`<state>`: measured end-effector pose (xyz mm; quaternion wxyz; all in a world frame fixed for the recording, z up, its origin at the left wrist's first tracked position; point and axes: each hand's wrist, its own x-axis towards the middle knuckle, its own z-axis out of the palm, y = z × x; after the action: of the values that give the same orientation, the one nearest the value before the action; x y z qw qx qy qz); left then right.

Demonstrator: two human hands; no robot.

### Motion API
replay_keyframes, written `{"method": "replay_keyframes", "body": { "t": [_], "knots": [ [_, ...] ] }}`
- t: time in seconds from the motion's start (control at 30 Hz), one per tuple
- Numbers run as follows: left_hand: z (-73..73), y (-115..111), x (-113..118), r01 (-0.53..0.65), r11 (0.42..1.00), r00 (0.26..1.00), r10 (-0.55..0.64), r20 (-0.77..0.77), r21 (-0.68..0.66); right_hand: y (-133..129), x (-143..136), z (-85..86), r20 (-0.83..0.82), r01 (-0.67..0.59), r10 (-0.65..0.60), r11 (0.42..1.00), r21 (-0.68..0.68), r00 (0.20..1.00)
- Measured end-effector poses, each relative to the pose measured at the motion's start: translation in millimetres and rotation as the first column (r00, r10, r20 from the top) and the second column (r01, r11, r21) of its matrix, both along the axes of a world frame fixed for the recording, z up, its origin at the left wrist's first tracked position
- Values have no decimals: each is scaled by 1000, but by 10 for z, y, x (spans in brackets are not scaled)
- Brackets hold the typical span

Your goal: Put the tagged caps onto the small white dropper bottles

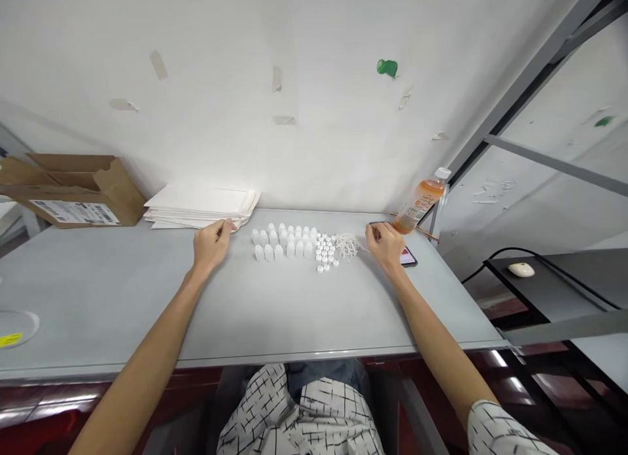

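Toward the far side of the gray surface (294, 314), the left hand (210, 246) and right hand (387, 247), each grip curled together, contents unclear, flank upright white round-topped pieces (279, 253) in rows, a tangled white cord heap (347, 246) rightward, and small round white caps (325, 251) between.

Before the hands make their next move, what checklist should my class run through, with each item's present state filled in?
1. Rounded, elongated white pieces arranged in rows: ok.
2. Small round white pieces grouped beside them: ok.
3. Thin, white string-like heap untangled: not ok; it lies jumbled.
4. Left hand off the flat, white paper-like stack: cannot tell; it is at the stack's corner, contact unclear.
5. Black-edged phone fully in view: not ok; the right hand hides part of it.
6. Clear plastic bottle of orange liquid closed: ok; its white cap is on.
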<state>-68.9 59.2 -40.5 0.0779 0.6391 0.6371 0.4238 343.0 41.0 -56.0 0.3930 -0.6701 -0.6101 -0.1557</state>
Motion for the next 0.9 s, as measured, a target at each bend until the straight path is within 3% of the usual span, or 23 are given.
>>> {"method": "replay_keyframes", "body": {
  "t": [0.1,0.17,0.3,0.37,0.7,0.9],
  "knots": [
    [0,-3,32,30,999,1000,-30,7,-14,-199,155,123,6,211,-211,976,-51,977],
    [0,-12,67,60,998,998,-60,4,-27,-413,242,157,48,327,-323,932,-158,945],
    [1,-34,125,114,993,993,-115,-23,-38,-771,294,89,142,397,-377,785,-476,915],
    [1,-36,134,118,992,993,-119,-25,-52,-818,290,47,162,401,-376,741,-539,913],
    [2,-31,86,68,997,997,-69,-22,-47,-416,349,6,207,410,-354,771,-487,912],
    [-47,3,55,53,997,998,-54,-32,-48,-361,357,-114,200,404,-351,801,-442,915]
  ]
}}
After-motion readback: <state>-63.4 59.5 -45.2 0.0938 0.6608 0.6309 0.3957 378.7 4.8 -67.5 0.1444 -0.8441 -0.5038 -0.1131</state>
